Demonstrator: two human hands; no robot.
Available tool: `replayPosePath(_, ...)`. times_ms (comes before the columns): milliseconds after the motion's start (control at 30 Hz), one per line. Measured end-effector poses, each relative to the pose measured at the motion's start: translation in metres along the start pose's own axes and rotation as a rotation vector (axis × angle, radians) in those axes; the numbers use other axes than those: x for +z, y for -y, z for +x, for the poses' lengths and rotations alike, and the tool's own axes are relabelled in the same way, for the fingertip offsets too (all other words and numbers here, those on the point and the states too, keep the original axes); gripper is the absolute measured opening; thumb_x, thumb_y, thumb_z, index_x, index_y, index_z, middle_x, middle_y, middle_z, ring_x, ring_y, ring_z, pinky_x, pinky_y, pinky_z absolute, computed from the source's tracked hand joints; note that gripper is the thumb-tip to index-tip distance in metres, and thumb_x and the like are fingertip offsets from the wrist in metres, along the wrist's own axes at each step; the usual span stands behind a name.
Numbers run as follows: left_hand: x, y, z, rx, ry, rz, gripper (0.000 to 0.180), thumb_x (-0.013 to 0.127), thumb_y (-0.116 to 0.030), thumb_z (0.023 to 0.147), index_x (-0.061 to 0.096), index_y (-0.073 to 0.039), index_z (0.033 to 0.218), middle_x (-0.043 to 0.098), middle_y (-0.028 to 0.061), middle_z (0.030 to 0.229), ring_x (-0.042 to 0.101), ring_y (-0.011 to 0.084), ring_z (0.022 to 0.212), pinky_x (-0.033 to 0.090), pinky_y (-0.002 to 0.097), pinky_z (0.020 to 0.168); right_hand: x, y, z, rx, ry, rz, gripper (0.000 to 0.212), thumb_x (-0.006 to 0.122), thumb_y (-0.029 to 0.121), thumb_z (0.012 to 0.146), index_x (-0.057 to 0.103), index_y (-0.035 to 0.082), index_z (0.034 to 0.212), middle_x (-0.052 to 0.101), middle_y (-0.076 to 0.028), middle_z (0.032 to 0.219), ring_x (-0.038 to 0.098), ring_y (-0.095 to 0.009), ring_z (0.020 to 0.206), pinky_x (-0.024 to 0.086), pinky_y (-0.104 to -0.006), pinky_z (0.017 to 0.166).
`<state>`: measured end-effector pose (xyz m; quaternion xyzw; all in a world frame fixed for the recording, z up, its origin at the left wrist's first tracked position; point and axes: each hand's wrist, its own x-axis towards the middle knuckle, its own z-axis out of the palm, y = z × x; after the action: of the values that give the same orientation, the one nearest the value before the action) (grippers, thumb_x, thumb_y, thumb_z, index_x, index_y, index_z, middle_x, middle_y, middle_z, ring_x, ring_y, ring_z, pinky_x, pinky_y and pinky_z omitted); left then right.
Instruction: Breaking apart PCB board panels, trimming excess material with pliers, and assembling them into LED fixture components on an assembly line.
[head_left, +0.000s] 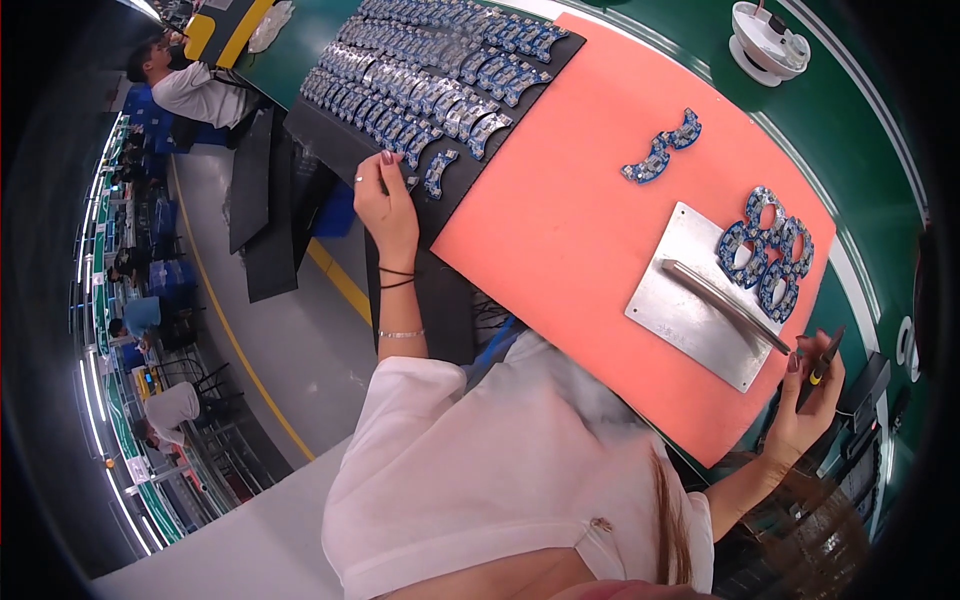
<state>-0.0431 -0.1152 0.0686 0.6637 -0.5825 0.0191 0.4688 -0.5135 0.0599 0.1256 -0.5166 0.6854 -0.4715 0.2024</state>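
Note:
My left hand (388, 212) is at the near edge of a black foam sheet (335, 150), its fingers drawn together beside the end of a row of curved blue circuit boards (395, 125). Whatever the fingertips may pinch is hidden. One curved board (437, 174) lies just right of them. At the lower right, my right hand (803, 410) is closed around a slim black tool with a yellow band (818, 376), pointed end up. Close to its fingertips is a metal plate (665, 300) with a raised bar (725, 305). A ring-shaped cluster of boards (768, 252) overlaps the plate's far right side.
An orange-pink mat (560, 215) covers the green bench (690, 60). Two joined curved boards (660, 150) lie on it. A white round dish (768, 45) stands behind. Black panels (270, 210) stand left of the bench; a person in white (200, 95) sits at the far left.

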Motion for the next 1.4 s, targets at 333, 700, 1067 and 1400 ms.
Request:
replayPosePath(333,-0.043,0.026,-0.024,-0.178,0.298,0.314,0.029,0.078,-0.021,0.079,0.070,-0.004,0.101,0.066,0.0092,0.094,0.059,0.0197,0.077,0.050,0.0332,0.072,0.008,0.001,0.000,0.009,-0.013,0.061,0.039,0.061,-0.003,0.090,0.055,-0.002,0.129,0.063,-0.009,0.110,0.055,-0.014,0.097,0.042,-0.0269,0.088)
replayPosePath(700,-0.030,-0.028,-0.025,-0.196,0.311,-0.018,0.026,0.079,-0.015,0.078,0.067,-0.003,0.098,0.064,0.0044,0.090,0.058,0.0129,0.078,0.047,0.0273,0.071,0.007,0.005,-0.005,-0.005,-0.078,0.075,0.037,0.062,-0.003,0.090,0.056,-0.003,0.126,0.063,-0.010,0.109,0.055,-0.013,0.093,0.043,-0.0272,0.087)
replayPosePath(1067,0.015,-0.039,-0.030,-0.006,0.253,0.359,0.027,0.078,-0.019,0.076,0.067,-0.007,0.098,0.058,0.0129,0.111,0.052,0.0320,0.103,0.043,0.0408,0.092,0.016,0.006,-0.008,0.004,-0.096,0.148,0.038,0.064,-0.003,0.089,0.056,-0.002,0.125,0.064,-0.012,0.108,0.058,-0.014,0.095,0.043,-0.0264,0.085)
replayPosePath(1400,0.012,-0.030,-0.033,-0.078,0.254,0.252,0.022,0.075,-0.014,0.080,0.067,-0.006,0.098,0.060,0.0135,0.110,0.055,0.0328,0.104,0.044,0.0416,0.091,0.014,0.006,-0.006,0.020,-0.106,0.133,0.036,0.065,-0.001,0.089,0.056,-0.002,0.124,0.064,-0.010,0.105,0.057,-0.013,0.093,0.043,-0.0267,0.085)
